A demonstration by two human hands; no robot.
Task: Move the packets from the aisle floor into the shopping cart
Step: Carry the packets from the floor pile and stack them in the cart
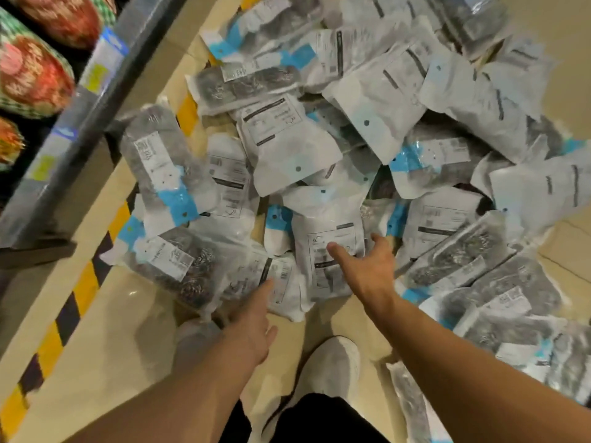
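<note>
Both hands, left (252,327) and right (367,266), reach spread and empty over the floor heap of thin white-and-blue plastic packets (326,251), which look light, floppy and slippery, best pinched at 1 edge.

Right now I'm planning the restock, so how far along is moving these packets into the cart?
Nothing visibly done: no cart is in view, and a big pile of packets covers the floor. In hand: both hands reach in, the right hand over a white packet, the left hand near another; neither grips yet. Left: essentially the whole pile.
</note>
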